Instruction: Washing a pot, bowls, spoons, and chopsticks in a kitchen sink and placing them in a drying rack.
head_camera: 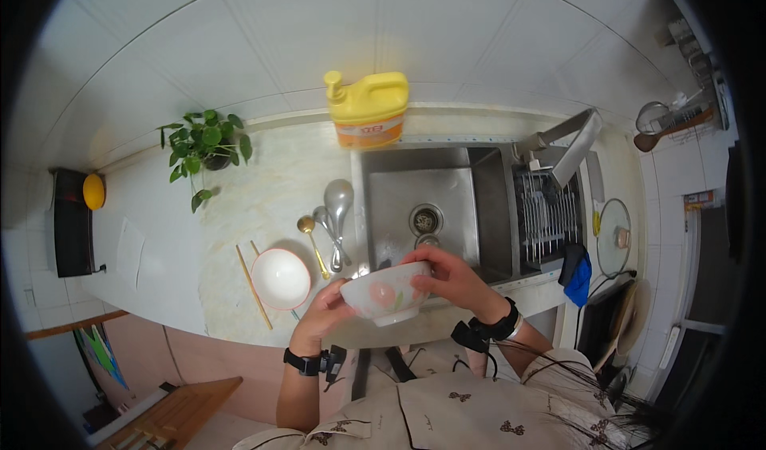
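My left hand (325, 313) and my right hand (446, 276) hold a white bowl with pink flowers (386, 294) between them, tilted on its side over the sink's front edge. Under and beyond it lies the stainless steel sink basin (443, 181). A second white bowl with a red rim (280, 278) stands on the counter left of my left hand, with a wooden chopstick (254, 286) beside it. Between that bowl and the sink lie a gold spoon (313, 246), a large metal spoon (339, 201) and a smaller metal spoon (325, 225).
A yellow pump jug (368, 109) stands behind the basin, a potted plant (209, 142) at the back left. The faucet (568, 145) hangs over a drying rack (547, 222) on the right, near a blue cloth (577, 282) and a glass lid (614, 237).
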Demonstrator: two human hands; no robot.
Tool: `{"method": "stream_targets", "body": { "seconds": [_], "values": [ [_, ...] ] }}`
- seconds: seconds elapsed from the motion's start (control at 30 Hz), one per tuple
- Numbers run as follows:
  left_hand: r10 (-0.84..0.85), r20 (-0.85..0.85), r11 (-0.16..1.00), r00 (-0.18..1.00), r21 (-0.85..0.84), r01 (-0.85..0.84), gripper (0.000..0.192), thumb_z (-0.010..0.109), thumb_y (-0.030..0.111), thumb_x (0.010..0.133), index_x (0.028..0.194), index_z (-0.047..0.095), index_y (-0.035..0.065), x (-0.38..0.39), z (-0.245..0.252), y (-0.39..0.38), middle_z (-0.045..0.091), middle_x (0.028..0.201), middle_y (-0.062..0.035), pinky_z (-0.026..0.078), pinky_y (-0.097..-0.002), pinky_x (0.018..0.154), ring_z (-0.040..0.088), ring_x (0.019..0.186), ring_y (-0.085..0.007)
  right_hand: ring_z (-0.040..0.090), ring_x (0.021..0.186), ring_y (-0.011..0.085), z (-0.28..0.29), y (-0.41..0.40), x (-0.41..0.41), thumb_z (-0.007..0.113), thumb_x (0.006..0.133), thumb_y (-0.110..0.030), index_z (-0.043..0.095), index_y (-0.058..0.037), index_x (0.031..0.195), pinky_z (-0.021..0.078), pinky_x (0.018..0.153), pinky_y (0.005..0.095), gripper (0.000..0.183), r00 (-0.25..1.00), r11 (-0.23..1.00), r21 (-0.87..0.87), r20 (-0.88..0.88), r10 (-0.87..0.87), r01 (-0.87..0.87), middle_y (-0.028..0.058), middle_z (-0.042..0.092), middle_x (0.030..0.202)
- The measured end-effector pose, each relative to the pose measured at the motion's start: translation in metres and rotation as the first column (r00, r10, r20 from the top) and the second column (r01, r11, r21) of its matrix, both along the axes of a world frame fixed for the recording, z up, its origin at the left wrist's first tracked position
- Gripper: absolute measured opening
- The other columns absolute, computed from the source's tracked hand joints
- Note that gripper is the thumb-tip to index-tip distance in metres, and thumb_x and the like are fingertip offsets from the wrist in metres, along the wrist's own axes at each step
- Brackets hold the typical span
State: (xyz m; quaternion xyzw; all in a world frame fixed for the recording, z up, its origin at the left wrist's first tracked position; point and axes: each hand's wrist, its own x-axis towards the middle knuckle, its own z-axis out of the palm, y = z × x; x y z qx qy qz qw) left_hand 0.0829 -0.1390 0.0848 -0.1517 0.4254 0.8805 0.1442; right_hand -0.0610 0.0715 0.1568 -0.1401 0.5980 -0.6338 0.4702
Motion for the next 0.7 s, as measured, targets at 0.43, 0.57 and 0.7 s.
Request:
{"method": "stream_targets", "body": {
  "seconds": [0.43,0.57,0.7],
  "values": [
    [-0.226,-0.038,0.964,0.973,-0.151,0.218,0.034,0.064,0.005,0.074,0.105,0.051,-0.0023,-0.033,0.006,0.041,0.051,0.098,-0.0019,0.039,-0.0245,0.082,0.048,0.093,-0.0102,0.050,0.074,0.0048,-0.017,0.050,-0.031,0.059,0.083,-0.013,0.054,-0.0029,0.085,0.0414,0.062,0.0196,0.011,0.998,0.994,0.092,0.031,0.063,-0.065,-0.0002,0.049,0.082],
    [-0.207,0.013,0.968,0.978,-0.144,0.207,0.033,0.064,0.006,0.076,0.105,0.051,-0.0014,-0.042,0.009,0.057,0.051,0.099,-0.0016,0.039,-0.0235,0.082,0.048,0.093,-0.0100,0.048,0.068,0.0052,-0.029,0.061,-0.034,0.057,0.084,-0.022,0.053,-0.0039,0.082,0.0396,0.058,0.0209,0.019,1.000,0.995,0.099,0.013,0.004,-0.005,-0.0007,0.048,0.077],
    [-0.205,0.033,0.962,0.978,-0.178,0.208,0.032,0.065,0.006,0.076,0.104,0.052,0.0005,-0.050,0.007,0.071,0.051,0.098,-0.0013,0.038,-0.0232,0.082,0.048,0.093,-0.0093,0.046,0.065,0.0065,-0.033,0.070,-0.038,0.055,0.086,-0.028,0.054,-0.0039,0.082,0.0394,0.056,0.0226,0.024,0.996,0.993,0.088,-0.036,-0.082,0.085,-0.0003,0.047,0.073]
  ]
}}
